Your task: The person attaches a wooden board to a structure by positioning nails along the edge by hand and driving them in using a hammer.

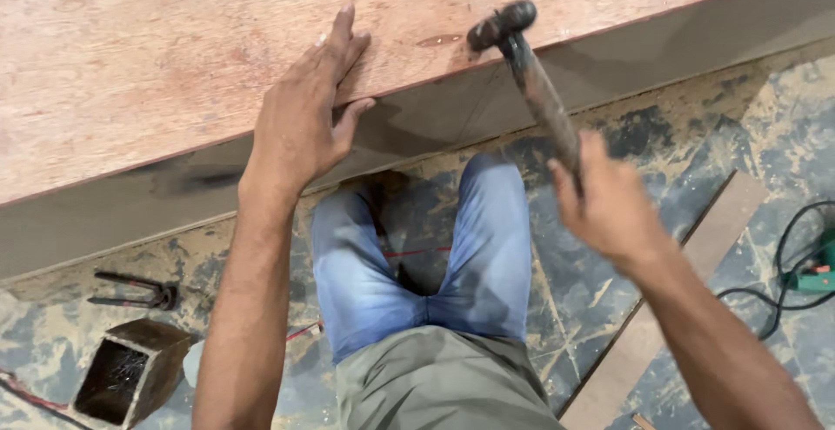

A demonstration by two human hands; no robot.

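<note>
A hammer (pixel 531 73) is gripped low on its handle by the right hand (pixel 609 208), whose fingers are curled tight around the shaft. The hammer's head is seen just above the near edge of a large reddish plywood board (pixel 130 65), which lies on a bench-like frame. Whether the head is touching the board cannot be told. The left hand (pixel 304 113) is laid flat on the board, just left of the hammer head, with its fingers spread open and nothing held; the thumb is hooked over the board's edge.

As a judgement, nailing along the board's edge appears to be under way. A small dark mark is seen on the board beside the hammer head, but no nail can be made out clearly, so how much has been fastened cannot be told.

Counted: one hammer, one board. Below the board, on the floor, one pair of pincers (pixel 130 291) and one small open box (pixel 130 373) of what seem to be nails are seen at left. One wooden strip (pixel 678 291) and one green power tool (pixel 818 273) with a black cord are seen at right.
</note>
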